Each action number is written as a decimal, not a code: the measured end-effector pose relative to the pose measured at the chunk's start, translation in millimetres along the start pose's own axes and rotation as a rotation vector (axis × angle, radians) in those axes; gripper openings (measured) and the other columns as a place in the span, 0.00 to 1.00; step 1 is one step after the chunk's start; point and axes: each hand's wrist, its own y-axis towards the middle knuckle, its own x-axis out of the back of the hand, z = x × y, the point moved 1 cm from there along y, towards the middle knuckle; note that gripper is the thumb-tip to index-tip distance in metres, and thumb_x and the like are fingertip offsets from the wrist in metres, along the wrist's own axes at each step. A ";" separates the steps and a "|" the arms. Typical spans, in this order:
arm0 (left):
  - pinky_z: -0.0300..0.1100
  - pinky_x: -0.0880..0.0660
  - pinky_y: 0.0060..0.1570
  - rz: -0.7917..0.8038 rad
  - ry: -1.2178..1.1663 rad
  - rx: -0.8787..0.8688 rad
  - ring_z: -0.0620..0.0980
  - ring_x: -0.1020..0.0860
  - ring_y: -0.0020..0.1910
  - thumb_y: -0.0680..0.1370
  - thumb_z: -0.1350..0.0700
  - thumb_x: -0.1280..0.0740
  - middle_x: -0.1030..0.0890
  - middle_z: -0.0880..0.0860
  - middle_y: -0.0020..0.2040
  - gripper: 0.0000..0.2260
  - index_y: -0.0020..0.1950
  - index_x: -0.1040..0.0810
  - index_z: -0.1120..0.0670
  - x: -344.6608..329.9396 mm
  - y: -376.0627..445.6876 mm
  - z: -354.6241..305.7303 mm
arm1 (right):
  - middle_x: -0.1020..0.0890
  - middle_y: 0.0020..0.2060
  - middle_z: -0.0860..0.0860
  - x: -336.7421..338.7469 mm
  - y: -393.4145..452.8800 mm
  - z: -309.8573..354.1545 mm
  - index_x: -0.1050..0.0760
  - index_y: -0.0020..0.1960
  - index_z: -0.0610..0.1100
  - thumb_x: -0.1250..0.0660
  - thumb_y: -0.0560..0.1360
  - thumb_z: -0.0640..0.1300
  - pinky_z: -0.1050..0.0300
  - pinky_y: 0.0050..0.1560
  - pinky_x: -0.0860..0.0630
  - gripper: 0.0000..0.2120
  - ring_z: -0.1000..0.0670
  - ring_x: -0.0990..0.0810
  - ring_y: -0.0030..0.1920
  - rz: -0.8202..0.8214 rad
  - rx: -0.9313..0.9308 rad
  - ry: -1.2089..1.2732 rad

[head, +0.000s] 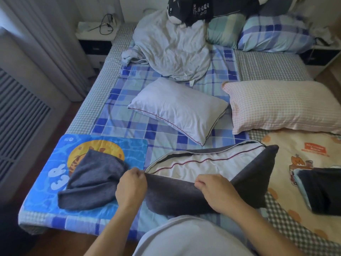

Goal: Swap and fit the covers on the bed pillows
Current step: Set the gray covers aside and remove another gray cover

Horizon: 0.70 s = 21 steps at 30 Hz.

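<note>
The dark grey cover point(184, 193) lies at the near edge of the bed point(267, 65), w/ a white pillow point(212, 163) w/ red piping part-way inside it; the open mouth faces away from the person, its far lip arched up, near lip pulled toward the body. Left hand point(132, 187) pinches the near lip at the mouth's left corner, fingers curled on the cloth; right hand point(216, 191) pinches the same lip further right. Both hold the cover, nothing else. Judgement: step in hand is seating or freeing this pillow in the grey cover, can't tell which. To do it well: keep both pinches on the hem only, not the pillow fabric, pull evenly so the lip doesn't skew, work corners one at a time, then square the seam along the piping. Just left of the cover a second dark grey cloth point(92, 180) lies crumpled on a blue cartoon mat point(55, 156), touching the left hand's side. Beyond the cover, a bare white pillow point(177, 108) sits angled on the blue plaid sheet point(132, 124); right of that, a pink gingham pillow point(282, 106). Further back, a crumpled pale duvet point(171, 47) and a plush toy point(177, 12). Right of the cover, a cream printed blanket point(287, 156).
</note>
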 end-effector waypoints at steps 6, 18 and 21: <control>0.52 0.25 0.58 0.120 -0.334 0.149 0.56 0.27 0.53 0.73 0.44 0.28 0.36 0.53 0.58 0.18 0.52 0.31 0.52 -25.0 -8.2 2.0 | 0.28 0.51 0.58 -17.3 -14.1 16.9 0.19 0.50 0.48 0.40 0.81 0.53 0.56 0.56 0.27 0.13 0.56 0.25 0.51 0.199 0.222 0.030; 0.45 0.27 0.37 0.187 -0.372 0.109 0.52 0.23 0.36 0.72 0.64 0.36 0.19 0.49 0.36 0.08 0.43 0.18 0.55 -12.7 -4.1 21.9 | 0.25 0.53 0.56 -12.4 -21.2 18.3 0.24 0.57 0.54 0.45 0.83 0.48 0.52 0.59 0.26 0.11 0.53 0.25 0.53 0.199 0.221 0.030; 0.44 0.29 0.35 0.542 -0.874 0.227 0.52 0.26 0.31 0.74 0.70 0.40 0.24 0.60 0.33 0.14 0.33 0.19 0.60 -2.5 -12.6 7.7 | 0.27 0.60 0.59 -0.7 -20.9 19.0 0.31 0.67 0.58 0.44 0.84 0.47 0.56 0.57 0.26 0.13 0.53 0.24 0.57 0.053 0.222 -0.005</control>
